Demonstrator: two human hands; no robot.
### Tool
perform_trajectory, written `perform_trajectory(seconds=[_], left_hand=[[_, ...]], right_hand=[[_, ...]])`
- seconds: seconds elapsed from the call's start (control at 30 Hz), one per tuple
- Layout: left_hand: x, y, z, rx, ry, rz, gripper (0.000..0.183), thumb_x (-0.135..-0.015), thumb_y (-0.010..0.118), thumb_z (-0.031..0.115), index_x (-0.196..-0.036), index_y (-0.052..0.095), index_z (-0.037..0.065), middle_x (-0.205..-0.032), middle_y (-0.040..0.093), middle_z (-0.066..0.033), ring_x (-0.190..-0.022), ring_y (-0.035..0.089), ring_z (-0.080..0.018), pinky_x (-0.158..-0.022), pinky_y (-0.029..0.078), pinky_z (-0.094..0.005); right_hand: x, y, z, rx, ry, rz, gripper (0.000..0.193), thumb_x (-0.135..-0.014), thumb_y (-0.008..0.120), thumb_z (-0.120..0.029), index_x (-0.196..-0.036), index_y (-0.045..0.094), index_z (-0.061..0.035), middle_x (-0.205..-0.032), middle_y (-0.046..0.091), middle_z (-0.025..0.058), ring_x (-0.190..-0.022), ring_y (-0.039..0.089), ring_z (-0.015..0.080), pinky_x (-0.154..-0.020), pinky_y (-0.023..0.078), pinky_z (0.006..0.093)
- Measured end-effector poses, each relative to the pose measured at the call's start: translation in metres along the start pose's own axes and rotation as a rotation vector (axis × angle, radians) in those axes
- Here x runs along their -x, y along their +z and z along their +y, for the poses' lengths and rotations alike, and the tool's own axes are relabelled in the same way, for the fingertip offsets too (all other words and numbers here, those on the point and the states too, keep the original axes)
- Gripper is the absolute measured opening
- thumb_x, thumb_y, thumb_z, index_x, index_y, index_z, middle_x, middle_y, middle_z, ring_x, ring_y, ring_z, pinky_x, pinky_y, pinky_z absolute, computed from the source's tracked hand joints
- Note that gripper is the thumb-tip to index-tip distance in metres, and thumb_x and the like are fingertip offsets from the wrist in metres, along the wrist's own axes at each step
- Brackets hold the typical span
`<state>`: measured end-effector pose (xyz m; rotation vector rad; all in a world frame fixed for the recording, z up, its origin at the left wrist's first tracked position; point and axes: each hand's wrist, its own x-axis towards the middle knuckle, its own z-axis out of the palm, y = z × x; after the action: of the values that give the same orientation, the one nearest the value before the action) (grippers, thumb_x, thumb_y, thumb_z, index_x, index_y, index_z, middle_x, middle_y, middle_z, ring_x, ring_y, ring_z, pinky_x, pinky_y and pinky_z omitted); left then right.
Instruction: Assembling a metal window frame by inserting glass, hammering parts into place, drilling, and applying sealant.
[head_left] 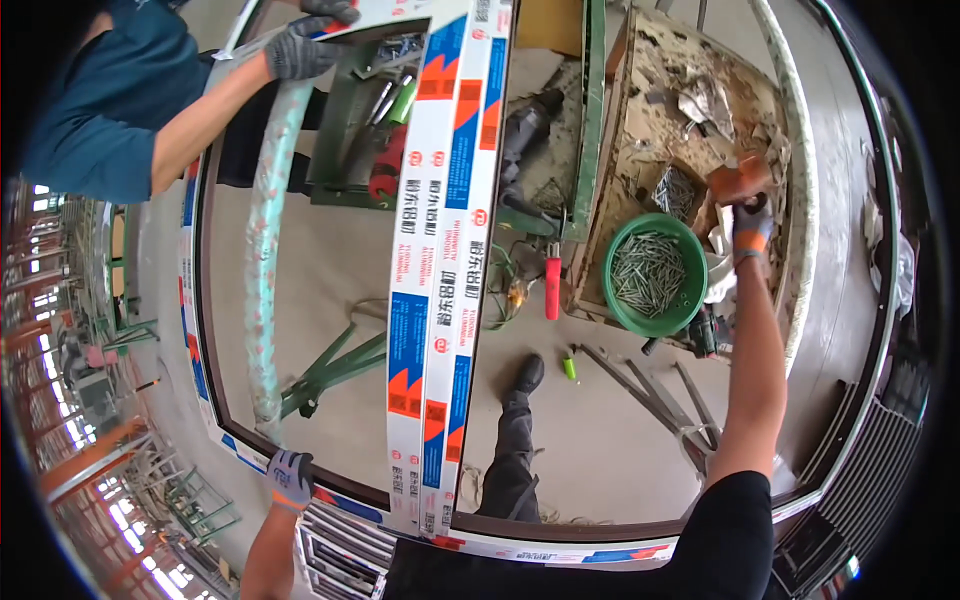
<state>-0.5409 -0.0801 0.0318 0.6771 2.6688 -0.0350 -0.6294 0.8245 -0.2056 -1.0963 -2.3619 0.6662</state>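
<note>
— Over by the green bowl (648, 272) of screws, is that where the right hand (751, 222) has gone?

— Yes; it sits just beyond the bowl's far rim, gloved, fingers curled round a small reddish block (738, 178) on the littered table (660, 110); closed on it, as far as I can judge.

— And the left hand (288, 478)?

— Well to the left of the bowl, gloved too, resting on the near rail of the window frame (445, 250); whether the fingers wrap the rail I cannot tell.

— How far along would you say they are?

— Frame looks assembled, rails and centre bar joined, protective film on throughout; no glass that I can see; so fixing seems left to do; only a guess.

— Which way does it lie?

— Flat, held above the floor; its long centre bar runs from the person's chest away towards the co-worker's hand (300, 50), left of the bowl; that gloved hand grips the far rail.
</note>
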Motion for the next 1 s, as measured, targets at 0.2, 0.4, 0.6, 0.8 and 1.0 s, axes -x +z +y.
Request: perform_trajectory(seconds=[0.2,0.4,0.6,0.8,1.0], left_hand=[[0.007,0.002,-0.001,0.077,0.023,-0.026,0.018,-0.073,0.058,0.018,-0.089,0.064,0.013,-0.083,0.061,-0.0100,-0.083,0.057,-0.0331,-0.077,0.047,-0.0462],[0.035,0.055,-0.039,-0.027,0.080,0.124,0.036,-0.080,0.064,0.027,-0.111,0.062,0.008,-0.112,0.064,-0.0130,-0.099,0.061,-0.0330,-0.088,0.045,-0.0482],[0.016,0.054,-0.036,0.000,0.152,0.360,0.030,-0.088,0.059,0.033,-0.106,0.065,0.009,-0.103,0.067,-0.0104,-0.091,0.064,-0.0314,-0.079,0.049,-0.0448],[0.000,0.028,-0.022,0.022,0.140,0.145,0.038,-0.097,0.048,0.040,-0.109,0.066,0.009,-0.103,0.070,-0.0134,-0.094,0.067,-0.0304,-0.080,0.052,-0.0450],[0.003,0.030,-0.019,0.036,0.146,0.083,0.039,-0.099,0.045,0.040,-0.109,0.066,0.010,-0.103,0.071,-0.0130,-0.095,0.068,-0.0307,-0.083,0.053,-0.0442]], right_hand=[[0.073,-0.016,-0.089,-0.477,-0.121,-0.076,0.030,-0.083,0.074,-0.004,-0.111,0.066,0.0002,-0.093,0.070,0.0063,-0.083,0.065,0.0133,-0.075,0.052,0.0283],[0.222,-0.151,-0.268,-0.726,0.187,-0.614,0.020,-0.094,0.063,-0.023,-0.086,0.060,-0.0048,-0.068,0.055,-0.0012,-0.056,0.053,0.0079,-0.050,0.041,0.0235],[0.389,-0.227,-0.349,-0.746,0.393,-0.810,0.018,-0.093,0.060,-0.017,-0.096,0.059,0.0000,-0.073,0.058,0.0075,-0.055,0.057,0.0161,-0.050,0.050,0.0306],[0.601,-0.262,-0.364,-0.627,0.471,-0.621,0.016,-0.091,0.063,-0.014,-0.097,0.061,0.0001,-0.069,0.056,0.0027,-0.053,0.055,0.0105,-0.046,0.047,0.0261],[0.709,-0.288,-0.373,-0.553,0.630,-0.494,0.014,-0.091,0.065,-0.016,-0.093,0.062,-0.0017,-0.064,0.054,0.0004,-0.044,0.047,0.0070,-0.040,0.037,0.0229]])
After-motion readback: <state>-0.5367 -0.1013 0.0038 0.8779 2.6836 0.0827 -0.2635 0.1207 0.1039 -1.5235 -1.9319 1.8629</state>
